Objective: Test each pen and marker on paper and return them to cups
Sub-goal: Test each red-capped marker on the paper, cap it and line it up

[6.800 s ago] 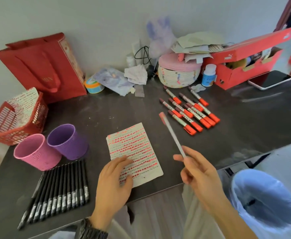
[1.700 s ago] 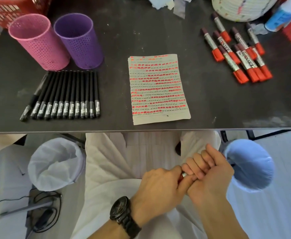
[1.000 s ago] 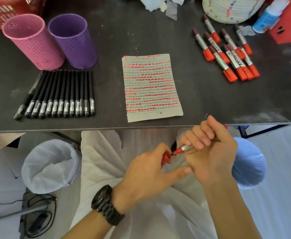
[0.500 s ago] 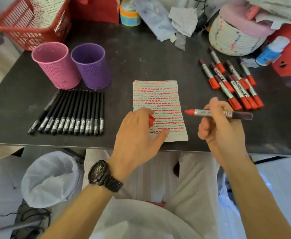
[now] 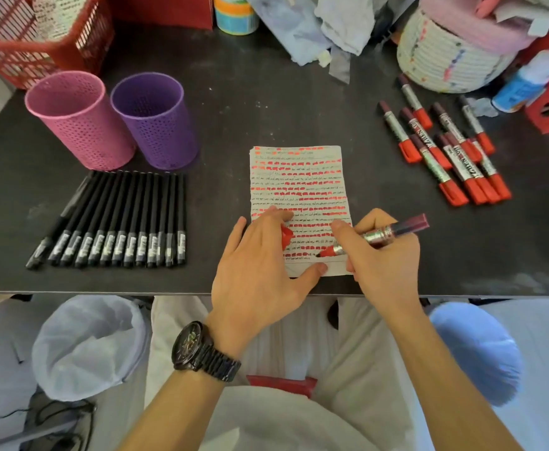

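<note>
Our right hand has its fingers curled round the open marker, whose tip touches the paper at the end of the lowest red row, near the paper's front edge. Our left hand presses on the paper's front left corner with its fingers nearly straight. The red cap peeks out beneath the index finger, though we cannot tell how it is pinned there. We judge these the likely slips: little blank room is left, so a long stroke could run off the paper onto the dark tabletop; if our left hand lifts, the stroke may drag the paper; the wet tip could smear our left thumb just beside it; and the cap could slip loose and roll off toward our lap. The pink cup and purple cup stand well left of the paper, beyond the black pens, so reaching there uncapped risks stray marks; the other red markers lie to the paper's right
</note>
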Motion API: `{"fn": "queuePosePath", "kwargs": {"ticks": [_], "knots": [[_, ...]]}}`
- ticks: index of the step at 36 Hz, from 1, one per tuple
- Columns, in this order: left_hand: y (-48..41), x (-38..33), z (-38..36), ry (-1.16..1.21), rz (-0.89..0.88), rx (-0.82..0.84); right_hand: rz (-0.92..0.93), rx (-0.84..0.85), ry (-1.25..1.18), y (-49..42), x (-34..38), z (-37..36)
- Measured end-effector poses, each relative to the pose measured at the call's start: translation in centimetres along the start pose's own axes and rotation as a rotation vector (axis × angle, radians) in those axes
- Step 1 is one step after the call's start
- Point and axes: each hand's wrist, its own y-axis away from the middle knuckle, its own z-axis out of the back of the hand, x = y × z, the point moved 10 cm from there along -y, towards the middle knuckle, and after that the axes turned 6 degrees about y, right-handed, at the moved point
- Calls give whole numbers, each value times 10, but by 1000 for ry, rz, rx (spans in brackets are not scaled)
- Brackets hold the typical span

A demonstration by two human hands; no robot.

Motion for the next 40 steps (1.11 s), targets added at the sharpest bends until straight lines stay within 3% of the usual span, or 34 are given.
{"fn": "queuePosePath", "kwargs": {"ticks": [40], "knots": [[-1,-1,1,24,16,-6,81,-15,152,-2,6,-4]]}}
